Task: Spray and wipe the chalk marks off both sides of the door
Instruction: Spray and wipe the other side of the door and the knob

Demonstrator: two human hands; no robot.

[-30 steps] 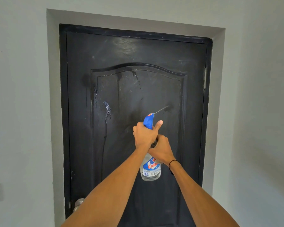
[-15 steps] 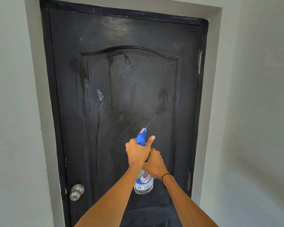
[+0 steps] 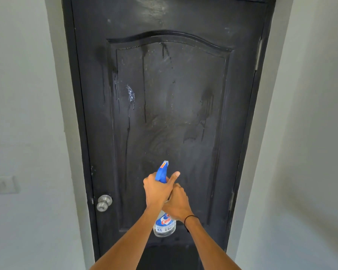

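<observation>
Single head-worn wide-angle view, facing straight at the closed black door (image 3: 183, 94) from close range and pitched slightly down, so the door fills the centre of the frame with its top edge cut off. Both forearms enter from the bottom edge; grey walls (image 3: 23, 114) bow outward at left and right from lens distortion. No second view, so no shared area.

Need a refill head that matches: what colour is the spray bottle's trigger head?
Blue, with a small orange nozzle tip, on the spray bottle; head view.
</observation>
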